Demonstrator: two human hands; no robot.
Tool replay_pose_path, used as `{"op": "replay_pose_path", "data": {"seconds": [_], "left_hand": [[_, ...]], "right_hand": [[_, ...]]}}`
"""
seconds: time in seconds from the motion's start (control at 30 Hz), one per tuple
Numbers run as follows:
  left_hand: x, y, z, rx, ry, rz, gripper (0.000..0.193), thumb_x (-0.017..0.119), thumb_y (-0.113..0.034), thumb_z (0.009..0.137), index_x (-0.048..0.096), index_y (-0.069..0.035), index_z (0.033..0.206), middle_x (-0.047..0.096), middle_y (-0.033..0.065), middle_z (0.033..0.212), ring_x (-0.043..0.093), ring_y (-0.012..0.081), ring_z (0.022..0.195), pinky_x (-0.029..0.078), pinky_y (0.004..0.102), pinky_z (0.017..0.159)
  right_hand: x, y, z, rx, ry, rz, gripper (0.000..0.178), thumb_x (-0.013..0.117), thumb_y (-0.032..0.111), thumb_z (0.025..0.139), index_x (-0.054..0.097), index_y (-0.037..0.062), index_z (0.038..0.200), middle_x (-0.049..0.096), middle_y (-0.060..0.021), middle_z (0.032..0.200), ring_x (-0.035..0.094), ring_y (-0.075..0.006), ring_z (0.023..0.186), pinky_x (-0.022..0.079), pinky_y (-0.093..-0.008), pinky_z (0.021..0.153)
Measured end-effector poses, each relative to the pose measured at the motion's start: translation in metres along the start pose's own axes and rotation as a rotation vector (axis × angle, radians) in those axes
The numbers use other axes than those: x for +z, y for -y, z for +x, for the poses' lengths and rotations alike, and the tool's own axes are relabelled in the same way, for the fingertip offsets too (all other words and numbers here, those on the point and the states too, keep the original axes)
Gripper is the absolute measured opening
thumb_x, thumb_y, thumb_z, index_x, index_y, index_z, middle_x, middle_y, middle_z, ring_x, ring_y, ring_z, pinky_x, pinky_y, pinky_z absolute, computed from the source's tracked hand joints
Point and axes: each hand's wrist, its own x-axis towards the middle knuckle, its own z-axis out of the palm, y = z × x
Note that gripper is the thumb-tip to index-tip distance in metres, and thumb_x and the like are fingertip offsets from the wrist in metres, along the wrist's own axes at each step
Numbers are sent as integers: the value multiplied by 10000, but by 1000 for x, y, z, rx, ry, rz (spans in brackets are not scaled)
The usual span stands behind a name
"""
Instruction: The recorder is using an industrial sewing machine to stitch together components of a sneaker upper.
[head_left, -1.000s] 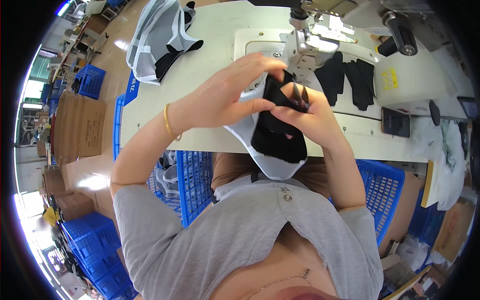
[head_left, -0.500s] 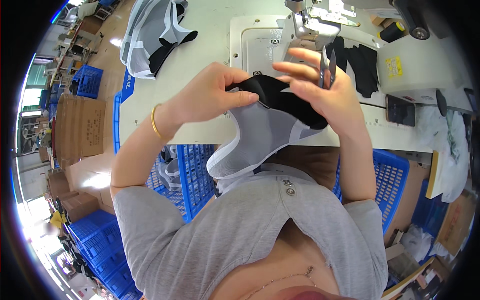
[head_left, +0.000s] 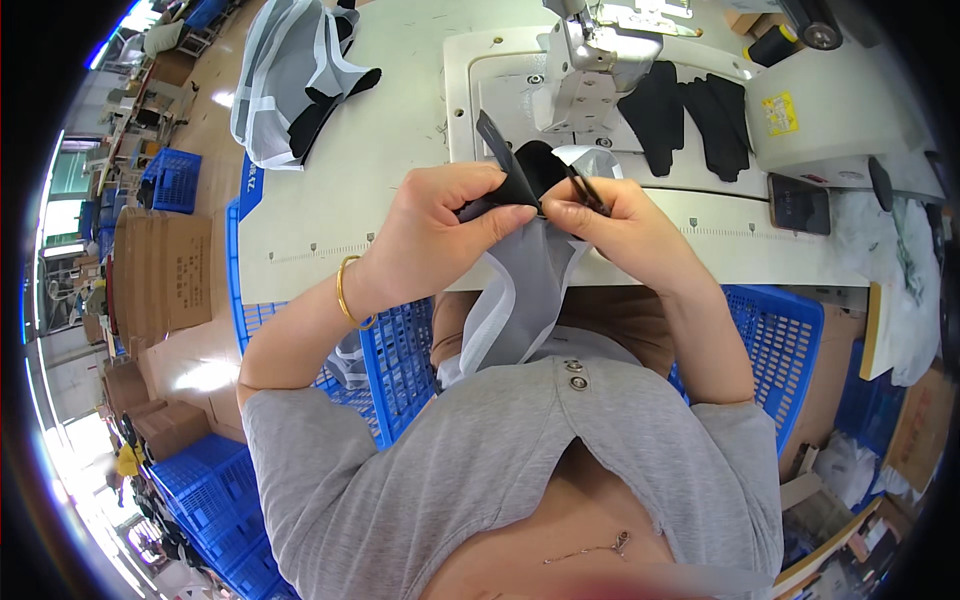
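Observation:
A grey mesh fabric piece (head_left: 530,285) with white edging and a black band hangs over the table's front edge toward my lap. My left hand (head_left: 445,215) pinches its black band (head_left: 510,175) between thumb and fingers. Close beside it, my right hand (head_left: 625,225) grips the same band near the seam, thumb pressed to the fingers. Dark thread snips (head_left: 590,192) stay tucked in that right hand, their blades partly hidden by the fingers. Behind both hands stands a sewing machine head (head_left: 595,75); the fabric is in front of it, apart from the needle.
More grey and black fabric pieces (head_left: 300,85) lie at the table's far left. Black strips (head_left: 655,120) rest right of the machine, near a phone (head_left: 798,204) and a black thread cone (head_left: 773,46). Blue baskets (head_left: 400,350) stand under the table edge, left and right.
My right hand has gone from spread fingers to a pinch on the black band, moving slightly left and down. The fabric is now gathered narrower, with the band folded upward.

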Motion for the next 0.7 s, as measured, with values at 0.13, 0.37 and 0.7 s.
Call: {"op": "replay_pose_path", "data": {"seconds": [0.13,0.37,0.7], "left_hand": [[0,-4,0,13,-20,-40,123,701,-74,878,678,30,939,622,-11,776,520,36,699,429,209,613],[-17,0,10,-197,167,-331,194,598,42,862,673,30,1042,680,28,944,599,55,780,473,202,660],[-34,-18,36,-133,456,103,177,668,-160,912,698,7,865,624,-3,700,455,89,593,370,247,544]], "right_hand": [[-1,-2,-1,56,-46,168,217,707,188,897,660,-14,961,619,22,797,535,-54,738,434,-234,679],[6,-10,-7,-471,-174,-221,205,680,-31,801,672,26,998,649,-35,847,578,-103,727,443,-231,614],[11,-5,-7,-882,-250,-792,339,690,49,611,685,34,950,658,-78,892,650,-228,725,520,-300,566]]}}
